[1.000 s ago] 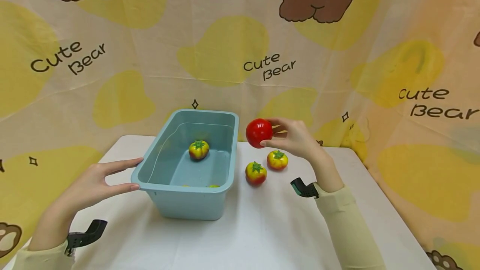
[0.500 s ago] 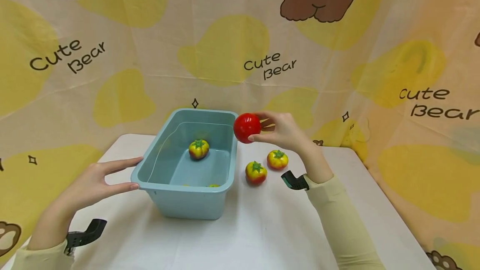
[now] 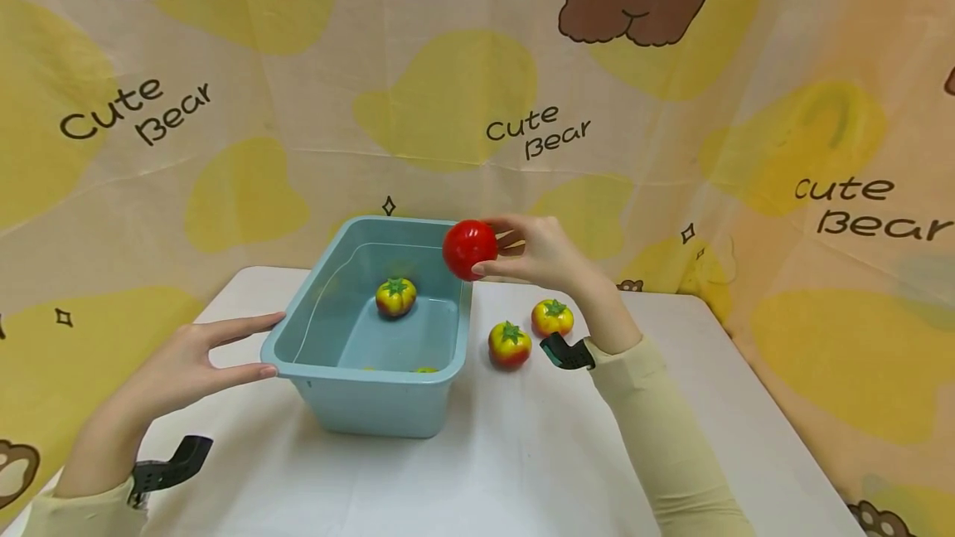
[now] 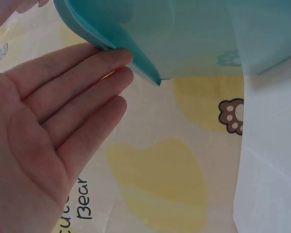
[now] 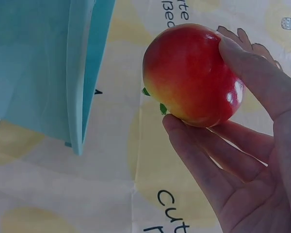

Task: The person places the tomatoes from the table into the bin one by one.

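"What's the right hand doing?"
"Pinching a red tomato, held up near the right side of the blue bin."
"And the left hand?"
"Straight-fingered, touching the bin's left rim."

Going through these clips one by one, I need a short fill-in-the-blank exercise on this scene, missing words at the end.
1. The right hand holds a tomato-like fruit whose side facing the head camera is ____.
2. The left hand has its fingers at the rim of a light-blue tub standing on a ____ table.
3. On that table, right of the tub, the yellow-and-red fruits number ____.

Missing words: red; white; two.
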Available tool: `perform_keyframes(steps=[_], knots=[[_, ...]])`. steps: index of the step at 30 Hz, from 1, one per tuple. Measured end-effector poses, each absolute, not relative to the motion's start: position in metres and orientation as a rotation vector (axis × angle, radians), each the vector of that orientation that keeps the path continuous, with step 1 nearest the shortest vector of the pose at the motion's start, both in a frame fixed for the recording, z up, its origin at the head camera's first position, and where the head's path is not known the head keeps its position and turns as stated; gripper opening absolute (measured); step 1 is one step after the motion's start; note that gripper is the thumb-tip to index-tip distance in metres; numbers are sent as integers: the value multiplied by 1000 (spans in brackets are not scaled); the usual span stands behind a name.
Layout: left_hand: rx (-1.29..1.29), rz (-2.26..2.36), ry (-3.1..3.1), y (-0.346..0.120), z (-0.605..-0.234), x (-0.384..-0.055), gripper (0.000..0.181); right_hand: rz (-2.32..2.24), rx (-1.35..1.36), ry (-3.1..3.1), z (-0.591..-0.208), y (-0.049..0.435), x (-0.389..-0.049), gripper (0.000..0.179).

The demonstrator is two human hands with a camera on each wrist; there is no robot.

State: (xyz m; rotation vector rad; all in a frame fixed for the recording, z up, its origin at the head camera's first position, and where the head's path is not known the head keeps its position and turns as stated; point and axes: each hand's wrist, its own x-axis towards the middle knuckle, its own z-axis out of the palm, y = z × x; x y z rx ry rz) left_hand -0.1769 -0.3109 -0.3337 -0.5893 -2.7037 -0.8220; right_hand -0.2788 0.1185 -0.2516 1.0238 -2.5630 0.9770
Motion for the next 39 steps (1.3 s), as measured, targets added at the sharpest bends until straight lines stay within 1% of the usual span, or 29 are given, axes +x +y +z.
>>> perform_keyframes(steps=[26, 34, 39], knots=[[-601, -822, -2697, -311, -332, -176, 60, 970, 1140, -2604, -238, 80, -287, 54], [-598, -831, -2701, -310, -333, -176, 59, 963, 1190, -2574, -238, 70, -289, 58], [-596, -836, -2698, -310, -333, -176, 59, 972, 1200, -2534, -241, 71, -289, 60]])
